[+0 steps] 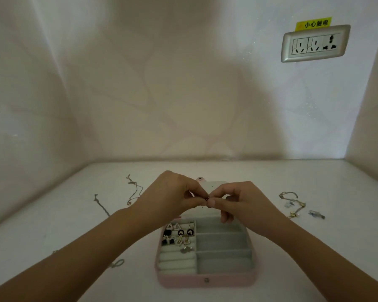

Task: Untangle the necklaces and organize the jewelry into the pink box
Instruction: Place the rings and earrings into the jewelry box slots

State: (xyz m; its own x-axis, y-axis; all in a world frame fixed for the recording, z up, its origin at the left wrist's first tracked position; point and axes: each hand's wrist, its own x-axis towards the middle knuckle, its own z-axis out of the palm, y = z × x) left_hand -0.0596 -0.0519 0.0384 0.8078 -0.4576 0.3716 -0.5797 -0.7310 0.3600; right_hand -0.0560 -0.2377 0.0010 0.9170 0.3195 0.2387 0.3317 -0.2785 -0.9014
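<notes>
The pink box (205, 280) lies open on the white table, lid (214, 186) raised at the back. Its left ring rolls hold several earrings (179, 234); the grey compartments (223, 243) on the right look bare. Above the box, my left hand (172, 195) and my right hand (238, 199) meet fingertip to fingertip, both pinching a tiny piece of jewelry (207, 198), too small to identify. A thin necklace (134, 188) and a chain (102, 205) lie to the left. A tangled necklace (292, 202) lies to the right.
A small clasp-like piece (316, 214) rests at the far right of the table, and a little ring or loop (117, 263) sits under my left forearm. Walls close in behind and on both sides; a wall socket (314, 43) is at upper right.
</notes>
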